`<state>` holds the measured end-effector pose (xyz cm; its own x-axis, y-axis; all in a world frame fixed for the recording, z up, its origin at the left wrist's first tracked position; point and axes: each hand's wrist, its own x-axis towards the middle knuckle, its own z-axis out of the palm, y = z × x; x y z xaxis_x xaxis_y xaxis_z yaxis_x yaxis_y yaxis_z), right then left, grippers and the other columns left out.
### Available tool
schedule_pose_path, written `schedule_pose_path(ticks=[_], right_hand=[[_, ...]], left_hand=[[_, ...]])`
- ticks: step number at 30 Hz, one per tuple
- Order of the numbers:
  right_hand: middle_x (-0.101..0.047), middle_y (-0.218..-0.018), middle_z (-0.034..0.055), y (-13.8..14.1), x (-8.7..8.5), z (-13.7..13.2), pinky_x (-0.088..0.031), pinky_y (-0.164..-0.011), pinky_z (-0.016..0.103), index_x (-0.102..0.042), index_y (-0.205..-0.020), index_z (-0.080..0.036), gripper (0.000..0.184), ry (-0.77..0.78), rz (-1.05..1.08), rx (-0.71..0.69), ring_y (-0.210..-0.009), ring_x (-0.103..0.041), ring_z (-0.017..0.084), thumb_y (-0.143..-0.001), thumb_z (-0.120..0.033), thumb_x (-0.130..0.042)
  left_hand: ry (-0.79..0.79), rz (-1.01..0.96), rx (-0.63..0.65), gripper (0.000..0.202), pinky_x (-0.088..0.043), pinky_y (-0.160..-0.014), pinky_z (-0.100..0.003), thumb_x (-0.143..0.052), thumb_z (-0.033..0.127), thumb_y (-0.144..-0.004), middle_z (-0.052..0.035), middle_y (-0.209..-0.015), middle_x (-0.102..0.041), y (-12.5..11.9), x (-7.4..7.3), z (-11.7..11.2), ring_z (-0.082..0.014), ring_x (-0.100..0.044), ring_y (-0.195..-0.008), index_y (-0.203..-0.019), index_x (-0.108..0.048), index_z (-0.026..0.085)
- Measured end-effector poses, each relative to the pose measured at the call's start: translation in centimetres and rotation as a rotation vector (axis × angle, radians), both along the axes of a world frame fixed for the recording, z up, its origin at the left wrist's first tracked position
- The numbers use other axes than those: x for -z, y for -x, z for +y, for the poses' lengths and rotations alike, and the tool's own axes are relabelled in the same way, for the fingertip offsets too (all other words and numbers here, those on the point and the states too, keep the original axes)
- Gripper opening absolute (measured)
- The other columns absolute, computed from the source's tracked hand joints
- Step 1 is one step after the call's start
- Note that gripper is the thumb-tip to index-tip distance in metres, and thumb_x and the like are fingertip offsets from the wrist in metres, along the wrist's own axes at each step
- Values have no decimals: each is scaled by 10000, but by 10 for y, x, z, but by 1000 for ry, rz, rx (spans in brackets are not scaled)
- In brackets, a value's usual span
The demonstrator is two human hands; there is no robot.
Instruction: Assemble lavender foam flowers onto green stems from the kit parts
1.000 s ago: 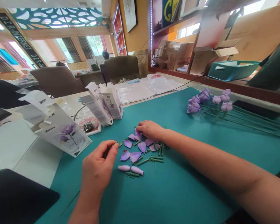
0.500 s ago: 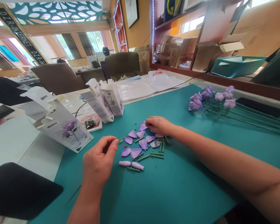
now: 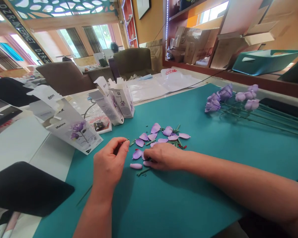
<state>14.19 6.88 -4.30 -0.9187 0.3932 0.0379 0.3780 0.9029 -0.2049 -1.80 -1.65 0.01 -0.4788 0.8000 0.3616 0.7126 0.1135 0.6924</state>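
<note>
My left hand (image 3: 110, 163) hovers over the teal mat (image 3: 178, 198), thumb and fingers pinched on a thin green stem piece whose tip shows at the fingertips. My right hand (image 3: 162, 157) lies palm down on the near part of a scatter of purple petals (image 3: 161, 132) and short green stem pieces, its fingers curled over some of them; what they grip is hidden. A pale purple bud piece (image 3: 135, 166) lies just left of that hand, with a green stick (image 3: 142, 172) below it.
Several finished purple flowers (image 3: 228, 99) with long green stems lie at the mat's far right. Opened white flower boxes (image 3: 72, 129) and upright ones (image 3: 116, 102) stand left of the mat. A black pad (image 3: 24, 188) sits at the near left. Chairs and shelves stand behind.
My right hand has drawn back from the far side of the petal pile to its near side, uncovering the petals behind it. My left hand keeps its pinch and has hardly moved.
</note>
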Motion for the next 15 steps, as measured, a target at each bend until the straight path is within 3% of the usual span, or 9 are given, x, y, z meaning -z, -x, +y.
schedule_pose_path(ticks=[4, 15], right_hand=[[-680, -871, 47, -4, 0, 8, -278, -545, 256, -587, -1026, -198, 198, 30, 30, 72, -739, -599, 171, -863, -201, -475], [-695, -985, 37, -30, -26, 45, -399, -711, 243, -668, -1017, -200, 262, 83, 158, 332, -852, -616, 162, -871, -147, -457]], left_hand=[[20, 21, 16, 236, -398, -524, -251, -549, 447, -770, 46, -565, -590, 1, -1, -1, -120, -487, -495, -757, -658, 238], [32, 11, -27, 242, -409, -548, -258, -546, 467, -750, 41, -576, -614, 3, -1, 0, -139, -530, -535, -765, -661, 254]])
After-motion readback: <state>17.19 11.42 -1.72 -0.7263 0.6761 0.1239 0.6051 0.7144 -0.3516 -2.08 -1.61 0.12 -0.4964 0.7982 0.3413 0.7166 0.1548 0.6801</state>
